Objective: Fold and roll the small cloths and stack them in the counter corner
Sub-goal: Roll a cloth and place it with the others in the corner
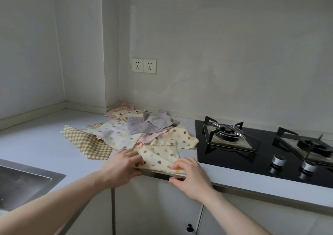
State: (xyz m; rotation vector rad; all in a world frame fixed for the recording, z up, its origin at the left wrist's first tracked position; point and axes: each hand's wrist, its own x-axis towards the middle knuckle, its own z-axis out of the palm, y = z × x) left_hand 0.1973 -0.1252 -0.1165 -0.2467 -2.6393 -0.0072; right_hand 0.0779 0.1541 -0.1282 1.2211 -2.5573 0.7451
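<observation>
The sink (21,178) at my left shows only its steel basin. My left hand (119,166) lies on the left edge of the yellow dotted cloth (158,156), fingers curled onto it, while my right hand (191,173) pinches its near right corner over the desk (36,144) edge, thumb underneath. That cloth lies flat at the desk's front edge, its long side running along the edge, just beside the stove (261,144). Behind it the other cloths (126,128) lie loosely heaped toward the corner.
</observation>
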